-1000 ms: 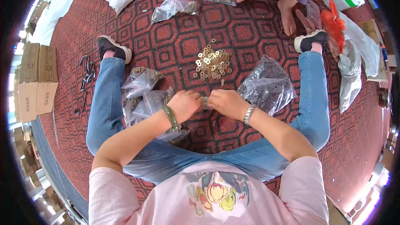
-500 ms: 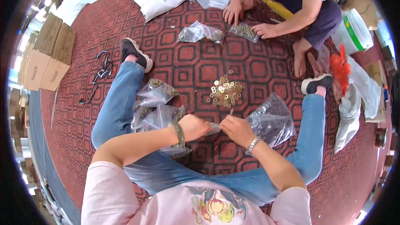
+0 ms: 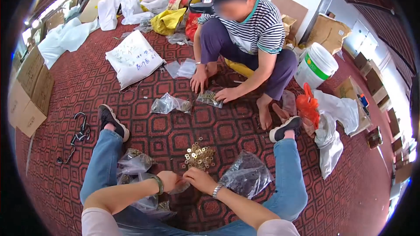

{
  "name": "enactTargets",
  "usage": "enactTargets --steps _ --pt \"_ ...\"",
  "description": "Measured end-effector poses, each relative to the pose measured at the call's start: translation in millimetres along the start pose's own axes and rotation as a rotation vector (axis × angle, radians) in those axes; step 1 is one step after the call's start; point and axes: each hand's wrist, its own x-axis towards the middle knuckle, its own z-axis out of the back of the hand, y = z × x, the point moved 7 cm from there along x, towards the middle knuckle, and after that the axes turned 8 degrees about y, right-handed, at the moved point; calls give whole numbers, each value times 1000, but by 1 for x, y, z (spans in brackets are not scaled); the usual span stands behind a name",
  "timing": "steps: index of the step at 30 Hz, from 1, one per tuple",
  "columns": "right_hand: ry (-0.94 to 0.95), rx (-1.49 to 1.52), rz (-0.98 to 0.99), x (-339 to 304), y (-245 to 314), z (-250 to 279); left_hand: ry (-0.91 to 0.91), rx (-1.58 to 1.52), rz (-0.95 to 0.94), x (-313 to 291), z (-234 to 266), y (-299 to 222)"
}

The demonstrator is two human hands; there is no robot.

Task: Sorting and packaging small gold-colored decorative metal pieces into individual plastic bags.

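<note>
My left hand (image 3: 168, 182), with a green bangle at the wrist, is closed on a small clear plastic bag (image 3: 180, 187). My right hand (image 3: 197, 179), wearing a silver watch or bracelet, pinches the same bag from the other side; the fingertips partly hide its mouth. Just beyond the hands lies a loose pile of brass-coloured washers (image 3: 199, 156) on the patterned red carpet. Several filled clear bags (image 3: 134, 162) rest against my left leg. To the right of my right hand spreads a large clear plastic bag (image 3: 247, 175), its contents hard to make out.
Opposite me a person in a striped shirt (image 3: 245, 35) squats, hands on a bag of long brass-coloured pieces (image 3: 210, 98). Near it are filled bags (image 3: 170, 104), flat empty bags (image 3: 187, 68) and a white sack (image 3: 134, 60). Cartons (image 3: 30, 89) stand left, a white bucket (image 3: 316, 65) right.
The view has tilted up, showing more of the room and the other person. My hands stay close together on the small bag, with little visible change in their hold.
</note>
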Motion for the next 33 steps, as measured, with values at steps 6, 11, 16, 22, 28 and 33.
enactTargets --steps 6,11,16,22,28,33 --pt "-96 110 80 2 3 18 -107 -99 80 0 11 -3" --pt "-84 68 118 7 7 16 -107 -109 46 -14 19 -4" --pt "-7 85 139 10 8 13 68 27 21 -13 -12 9" --pt "-11 334 -9 12 -18 8 82 26 107 -14 -5 0" --pt "55 469 -56 1 -38 -19 154 14 59 -21 11 -4" --pt "31 525 -23 -1 -24 -11 14 -5 -16 -21 14 -11"
